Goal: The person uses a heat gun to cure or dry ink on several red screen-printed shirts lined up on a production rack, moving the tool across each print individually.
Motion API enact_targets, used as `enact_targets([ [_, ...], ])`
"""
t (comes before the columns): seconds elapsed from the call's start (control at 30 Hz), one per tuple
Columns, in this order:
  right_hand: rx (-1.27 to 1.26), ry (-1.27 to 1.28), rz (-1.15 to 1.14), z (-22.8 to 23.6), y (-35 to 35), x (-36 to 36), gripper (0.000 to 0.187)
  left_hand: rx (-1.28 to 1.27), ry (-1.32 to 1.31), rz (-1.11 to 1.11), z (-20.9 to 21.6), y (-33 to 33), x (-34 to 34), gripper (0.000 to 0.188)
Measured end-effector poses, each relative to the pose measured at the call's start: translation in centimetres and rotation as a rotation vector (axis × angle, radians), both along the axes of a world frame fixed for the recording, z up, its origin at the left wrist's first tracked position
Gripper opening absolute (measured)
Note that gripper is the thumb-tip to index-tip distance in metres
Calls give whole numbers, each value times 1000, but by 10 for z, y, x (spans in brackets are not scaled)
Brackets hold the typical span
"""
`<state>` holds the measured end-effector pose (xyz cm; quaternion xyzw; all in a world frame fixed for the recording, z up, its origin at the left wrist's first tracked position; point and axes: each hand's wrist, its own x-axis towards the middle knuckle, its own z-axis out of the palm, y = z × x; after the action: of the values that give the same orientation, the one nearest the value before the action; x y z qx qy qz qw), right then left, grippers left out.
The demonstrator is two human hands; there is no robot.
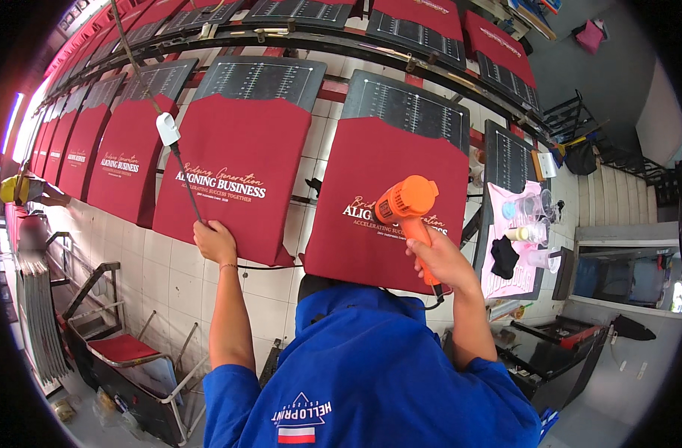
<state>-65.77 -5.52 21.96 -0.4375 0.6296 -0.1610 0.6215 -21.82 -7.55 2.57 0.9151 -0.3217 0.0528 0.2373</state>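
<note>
An orange heat gun (410, 200) is in my right hand (439, 257), its fingers wrapped round the handle. The barrel hangs over the printed lettering of a dark red T-shirt (389, 160) and hides part of it. My left hand (215, 243) is closed on a black power cord (186, 173), at the lower edge of another dark red T-shirt (240, 142) with the same white and gold print. Above the left hand the cord runs up to a hanging white socket (167, 129). Both shirts lie flat on dark printing boards (260, 78) with white ruled marks.
More red shirts on boards (121, 149) run off to the left, and a second row stands behind a long rail (311, 39). On the right, a board with a pink shirt (498, 280) carries plastic cups (535, 231) and a black cloth (504, 257). A person (27, 188) is at far left.
</note>
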Motion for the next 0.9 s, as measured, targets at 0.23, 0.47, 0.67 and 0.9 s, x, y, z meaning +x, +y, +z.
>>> enact_targets([
  [0.23,-19,-12,-24,4,-2,8,28,-20,13,-4,1,0,0,23],
  [0.47,-13,12,38,5,-7,12,27,-27,40,-9,-1,-1,0,22],
  [0.67,-9,-20,39,3,-11,14,27,-83,-41,-11,-8,-1,4,19],
  [0.9,-18,-27,58,2,-13,17,28,-63,-3,2,-7,0,4,20],
])
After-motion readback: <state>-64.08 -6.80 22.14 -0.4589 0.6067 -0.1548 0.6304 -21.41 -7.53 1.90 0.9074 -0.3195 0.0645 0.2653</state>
